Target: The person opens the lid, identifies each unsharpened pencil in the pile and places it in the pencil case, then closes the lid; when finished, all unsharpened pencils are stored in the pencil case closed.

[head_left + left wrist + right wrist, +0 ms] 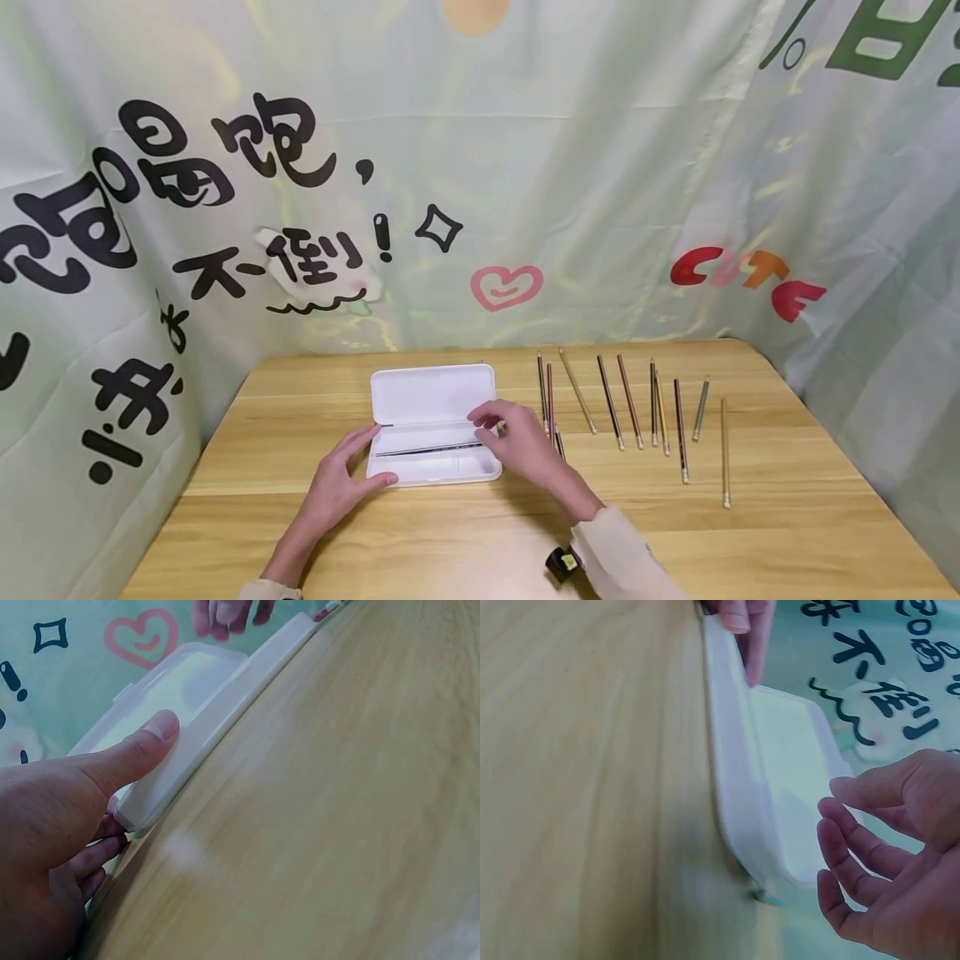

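Observation:
A white pencil case [433, 477] lies open on the table, its lid [432, 395] folded back. Inside it, one dark pencil [431, 450] lies lengthwise. My left hand [339, 482] grips the case's left end; in the left wrist view its thumb [154, 739] presses the front wall while the other fingers reach round the end. Over the right end of the case is my right hand [519, 440], near the pencil's right tip. The right wrist view shows its fingers [855, 851] loosely bent, the thumb close to the index finger, with nothing between them.
Right of the case, several pencils lie spread out, among them a dark one [611, 402], a red-brown one [630, 401] and a natural-wood one [725, 454]. A printed cloth [585, 208] hangs behind the wooden table [465, 542]. A small black device [562, 565] sits at the right wrist.

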A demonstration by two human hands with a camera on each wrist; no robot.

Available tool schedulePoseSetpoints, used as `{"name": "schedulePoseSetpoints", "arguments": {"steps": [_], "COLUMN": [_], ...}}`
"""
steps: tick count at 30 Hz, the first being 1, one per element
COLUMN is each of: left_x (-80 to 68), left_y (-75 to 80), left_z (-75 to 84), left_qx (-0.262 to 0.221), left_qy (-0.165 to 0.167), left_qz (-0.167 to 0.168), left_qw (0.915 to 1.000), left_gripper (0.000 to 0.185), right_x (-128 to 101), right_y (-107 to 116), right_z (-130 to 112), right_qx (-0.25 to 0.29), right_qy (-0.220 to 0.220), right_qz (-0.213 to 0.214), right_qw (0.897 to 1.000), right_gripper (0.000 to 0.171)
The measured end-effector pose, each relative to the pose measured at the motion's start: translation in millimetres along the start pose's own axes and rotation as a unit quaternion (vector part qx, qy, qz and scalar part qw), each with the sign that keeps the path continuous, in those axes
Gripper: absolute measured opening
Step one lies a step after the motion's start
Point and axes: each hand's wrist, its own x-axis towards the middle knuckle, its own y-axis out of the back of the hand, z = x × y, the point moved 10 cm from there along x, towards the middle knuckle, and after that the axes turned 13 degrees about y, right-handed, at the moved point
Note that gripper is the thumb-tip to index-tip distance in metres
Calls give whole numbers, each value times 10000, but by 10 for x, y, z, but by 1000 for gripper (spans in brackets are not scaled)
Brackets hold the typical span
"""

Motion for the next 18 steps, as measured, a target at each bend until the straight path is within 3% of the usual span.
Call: {"name": "schedulePoseSetpoints", "arguments": {"steps": [6, 12, 18], "left_x": [-4, 6, 8], "left_y": [4, -7, 1], "left_z": [0, -8, -19], "left_qx": [-29, 32, -4], "left_qy": [2, -22, 1], "left_qz": [-13, -6, 2], "left_qw": [10000, 10000, 10000], "left_gripper": [83, 84, 85], "right_x": [-94, -149, -188], "right_y": [363, 710, 846], "right_z": [67, 301, 631], "right_qx": [-162, -467, -710], "right_qy": [-44, -257, -872], "right_qz": [511, 1075, 1039], "right_qw": [9986, 9928, 9882], "right_gripper": [22, 25, 29]}}
